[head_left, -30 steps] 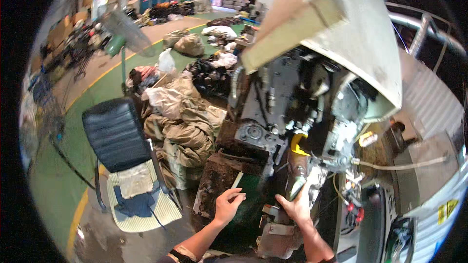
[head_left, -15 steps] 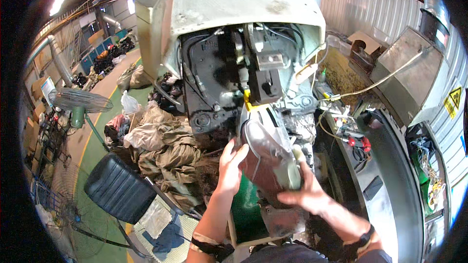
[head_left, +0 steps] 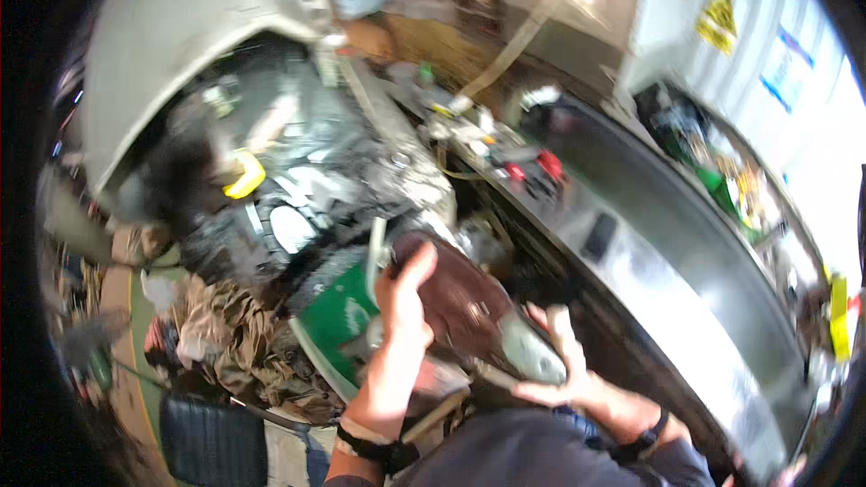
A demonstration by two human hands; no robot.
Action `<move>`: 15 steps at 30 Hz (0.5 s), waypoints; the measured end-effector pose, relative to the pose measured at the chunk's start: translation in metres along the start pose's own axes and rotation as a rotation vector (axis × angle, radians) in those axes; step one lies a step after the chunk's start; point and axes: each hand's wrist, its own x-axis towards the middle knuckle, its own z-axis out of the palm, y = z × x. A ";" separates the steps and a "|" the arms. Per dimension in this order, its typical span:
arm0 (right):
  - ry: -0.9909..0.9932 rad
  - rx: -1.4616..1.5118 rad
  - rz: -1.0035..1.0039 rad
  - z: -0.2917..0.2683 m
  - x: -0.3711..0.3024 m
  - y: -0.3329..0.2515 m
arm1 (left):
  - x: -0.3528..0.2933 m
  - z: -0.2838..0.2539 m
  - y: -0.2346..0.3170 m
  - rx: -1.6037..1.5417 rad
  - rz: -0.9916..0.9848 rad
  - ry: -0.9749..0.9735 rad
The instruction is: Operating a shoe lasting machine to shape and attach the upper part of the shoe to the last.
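Observation:
Between my hands is a brown leather shoe upper [head_left: 456, 293], with a smooth pale green piece [head_left: 532, 352], which looks like part of a shoe last, at its right end. My left hand [head_left: 403, 311] closes on its left end, thumb laid along the top. At the other end, my right hand [head_left: 568, 377] wraps round the pale piece; one finger has a whitish covering. The upper is apart from the machine [head_left: 347, 149], whose pale hood [head_left: 194, 45] hangs over dark workings. A yellow part [head_left: 244, 174] and a light oval pad [head_left: 290, 229] show there, blurred.
On the right runs a long metal-edged conveyor [head_left: 686, 225], with a red-handled tool [head_left: 548, 165] on its ledge. A green panel [head_left: 334, 325] stands below the machine. Crumpled brown cloth [head_left: 239, 338] and a black chair [head_left: 212, 442] lie to the left.
The view has swung right. Both hands have drawn the shoe upper off the light-coloured form at the machine and turned it, bringing it nearer my body beside the conveyor.

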 end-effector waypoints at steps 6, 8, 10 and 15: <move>0.304 -0.009 0.168 -0.091 -0.027 0.013 | 0.025 0.086 -0.113 -0.006 -0.364 -0.019; 0.385 -0.010 0.276 -0.122 -0.052 0.024 | 0.023 0.113 -0.157 0.024 -0.463 -0.034; 0.472 0.000 0.367 -0.151 -0.083 0.034 | 0.021 0.134 -0.207 0.147 -0.492 -0.074; 1.210 0.554 0.954 -0.273 -0.162 0.053 | -0.013 0.167 -0.287 0.364 -0.872 -0.400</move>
